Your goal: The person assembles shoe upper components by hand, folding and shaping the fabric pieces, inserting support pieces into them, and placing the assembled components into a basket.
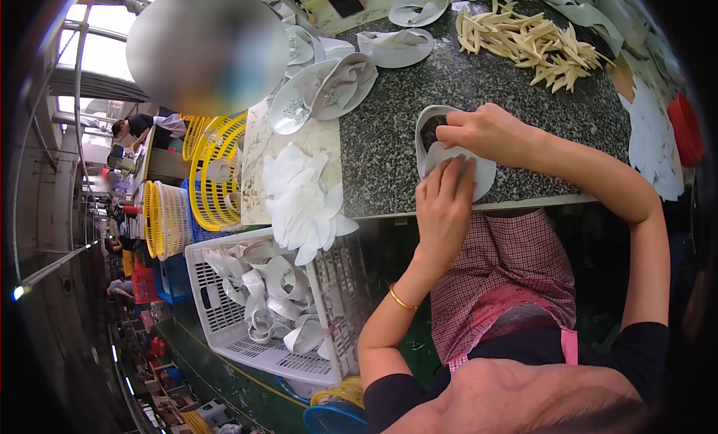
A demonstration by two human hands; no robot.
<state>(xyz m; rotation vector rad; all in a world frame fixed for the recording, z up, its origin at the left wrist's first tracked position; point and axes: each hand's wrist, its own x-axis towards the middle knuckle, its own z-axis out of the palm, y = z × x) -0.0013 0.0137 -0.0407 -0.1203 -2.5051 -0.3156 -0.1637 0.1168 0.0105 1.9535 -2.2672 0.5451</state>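
Note:
A pale grey shoe upper (pixel 482 176), shaped as a loop with a broad rounded flap, lies near the front edge of the dark granite worktop (pixel 381 153). My left hand (pixel 446 192) grips its flap from the front, fingers laid over the material and thumb hidden. My right hand (pixel 479 133) pinches the upper's inner side at the loop, fingertips closed; whether a smaller piece is between them I cannot make out. Several similar grey uppers (pixel 396 46) rest at the back left of the worktop, some with shiny decoration.
Cream-coloured slim pieces (pixel 527 41) are heaped at the back right. White cut sheets (pixel 299 194) overhang the left edge, above a white crate (pixel 224 322) of glossy strips. More white pieces (pixel 649 142) and a red container (pixel 684 131) stand right. Yellow baskets (pixel 198 172) are left.

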